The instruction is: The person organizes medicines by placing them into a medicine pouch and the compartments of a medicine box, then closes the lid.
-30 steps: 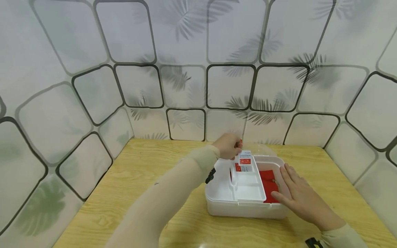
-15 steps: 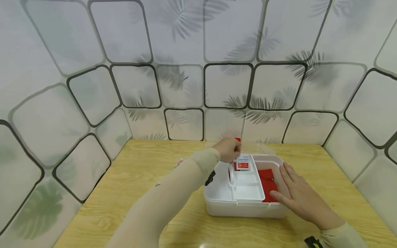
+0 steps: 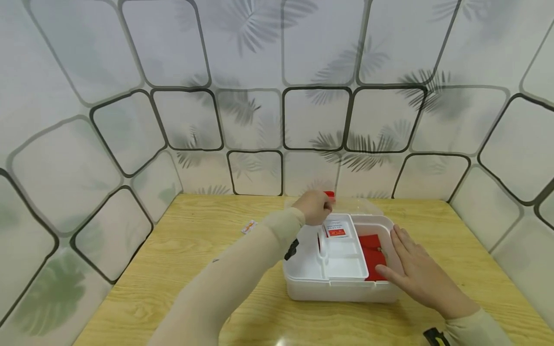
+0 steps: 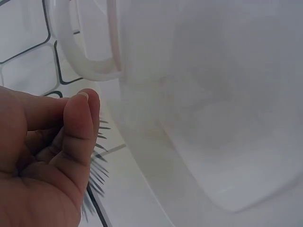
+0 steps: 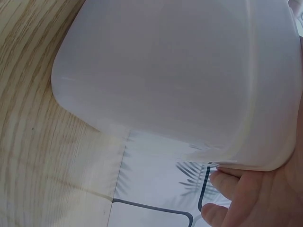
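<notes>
A white plastic box stands on the table, with a white divided tray across it. A small white-and-red packet lies in the tray's far compartment, just below my left hand. In the left wrist view, my left thumb and forefinger meet at the tips, the other fingers curl, and nothing shows between them. My right hand rests against the box's right side, fingers stretched along the rim and thumb over the edge. Red cloth-like material lies inside the box near that thumb.
A small white-and-orange packet lies on the wooden table, left of the box. A clear lid stands behind the box. Something red shows behind my left hand; its kind is unclear. Patterned fabric walls enclose the table.
The white-and-red packet, upright by my left fingers a second ago, now lies lower in the tray, apart from them. The loose packet left of the sleeve came into view. My right hand stays put.
</notes>
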A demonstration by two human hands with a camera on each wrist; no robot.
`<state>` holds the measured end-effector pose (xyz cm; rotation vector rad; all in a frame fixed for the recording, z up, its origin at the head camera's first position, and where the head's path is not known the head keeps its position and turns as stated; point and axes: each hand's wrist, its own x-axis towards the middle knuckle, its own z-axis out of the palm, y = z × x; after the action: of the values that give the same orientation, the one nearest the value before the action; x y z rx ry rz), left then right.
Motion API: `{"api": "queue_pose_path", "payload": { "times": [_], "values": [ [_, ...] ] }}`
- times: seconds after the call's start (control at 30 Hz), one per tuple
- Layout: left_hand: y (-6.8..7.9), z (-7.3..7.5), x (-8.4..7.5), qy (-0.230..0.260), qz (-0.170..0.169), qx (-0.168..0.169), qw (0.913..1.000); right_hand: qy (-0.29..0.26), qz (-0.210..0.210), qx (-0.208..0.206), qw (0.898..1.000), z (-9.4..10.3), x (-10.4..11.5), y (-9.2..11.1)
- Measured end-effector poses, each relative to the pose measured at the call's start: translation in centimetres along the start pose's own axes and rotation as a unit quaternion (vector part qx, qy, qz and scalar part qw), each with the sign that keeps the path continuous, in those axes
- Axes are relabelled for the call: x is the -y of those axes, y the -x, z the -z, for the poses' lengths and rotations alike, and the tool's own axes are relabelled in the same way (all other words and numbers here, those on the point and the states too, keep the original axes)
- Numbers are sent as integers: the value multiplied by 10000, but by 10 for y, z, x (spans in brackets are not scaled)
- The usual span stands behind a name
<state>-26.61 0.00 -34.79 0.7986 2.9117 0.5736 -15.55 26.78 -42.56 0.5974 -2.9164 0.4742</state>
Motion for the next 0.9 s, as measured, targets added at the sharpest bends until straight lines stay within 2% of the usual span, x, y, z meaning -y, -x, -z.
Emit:
{"api": "queue_pose_path", "payload": {
  "times": [0.23, 0.4, 0.57, 0.7, 0.9],
  "values": [
    [9, 9, 2, 372, -10, -204, 9991, 136, 59, -35, 9999, 1, 2, -1],
    [21, 20, 12, 624, 142, -284, 9975, 245, 122, -65, 9996, 1, 2, 0],
    [40, 35, 32, 1084, 219, -441, 9929, 238, 179, -151, 9994, 1, 1, 1],
    [58, 46, 50, 1101, 323, -529, 9920, 244, 200, -189, 9993, 2, 1, 2],
    [86, 56, 81, 1144, 665, -465, 9901, 249, 197, -185, 9993, 2, 3, 1]
  ]
}}
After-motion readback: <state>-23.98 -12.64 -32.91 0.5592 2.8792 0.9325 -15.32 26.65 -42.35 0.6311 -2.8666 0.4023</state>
